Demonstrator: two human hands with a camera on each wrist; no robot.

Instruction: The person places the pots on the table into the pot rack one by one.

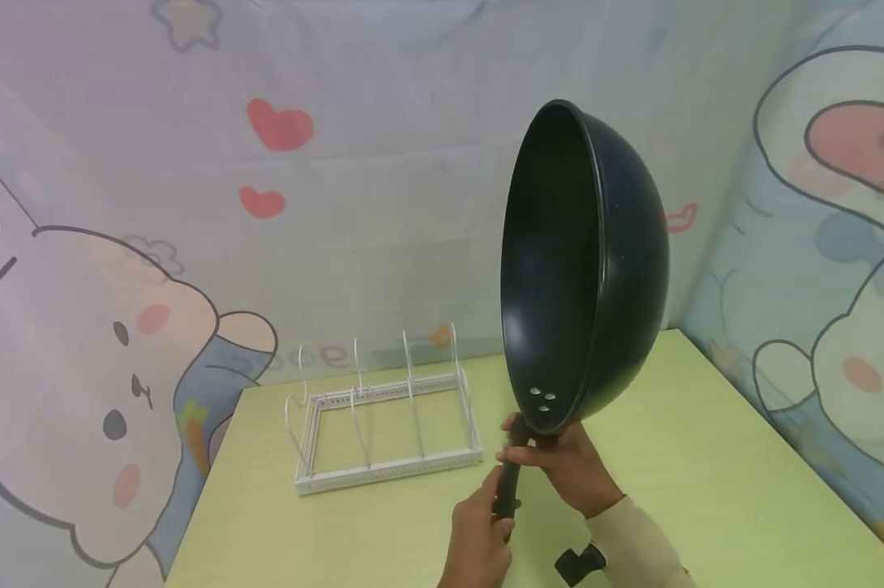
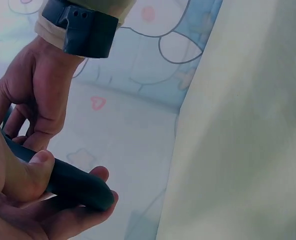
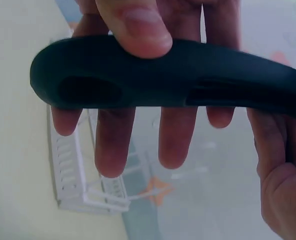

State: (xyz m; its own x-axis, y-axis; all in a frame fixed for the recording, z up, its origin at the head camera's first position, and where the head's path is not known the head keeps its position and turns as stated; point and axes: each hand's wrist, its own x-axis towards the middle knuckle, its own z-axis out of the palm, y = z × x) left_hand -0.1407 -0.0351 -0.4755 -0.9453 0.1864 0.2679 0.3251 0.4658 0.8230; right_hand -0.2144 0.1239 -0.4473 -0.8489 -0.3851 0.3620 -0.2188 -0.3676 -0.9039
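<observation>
A deep black wok (image 1: 633,269) is held up on its side over the table, its hollow turned left and its rivets low inside the bowl. The handle (image 1: 510,482) points down towards me. My left hand (image 1: 478,531) grips the handle's end; the right wrist view has its thumb pressed on one side and its fingers (image 3: 115,145) spread behind. Higher up, right beside the bowl, my right hand (image 1: 574,469) holds the handle with thumb and curled fingers. The left wrist view shows both hands along the handle (image 2: 78,182).
A white wire rack (image 1: 390,472) with upright looped dividers stands on the pale green table (image 1: 265,539), left of the wok. Cartoon-printed sheets (image 1: 383,204) hang behind the table and along its sides. A black wrist camera (image 1: 579,565) sits on the right wrist.
</observation>
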